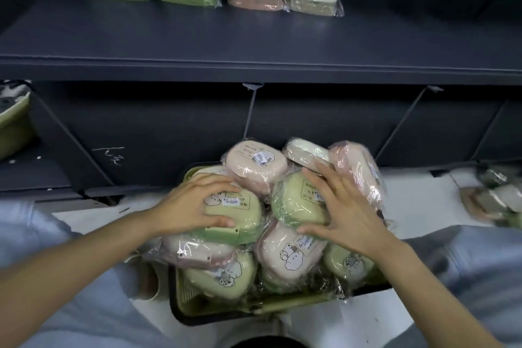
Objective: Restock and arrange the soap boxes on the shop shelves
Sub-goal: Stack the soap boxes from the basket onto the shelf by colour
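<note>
Your left hand curls its fingers around a green soap box; your right hand grips another green soap box, both atop the heaped basket on the white floor, below a dark shelf holding four wrapped stacks.

The soap boxes look like smooth plastic w/ paper labels, each wrapped in glossy, crinkled clear film. The shelf is dark and matt, prob. painted metal. The basket looks like smooth green plastic.
</note>
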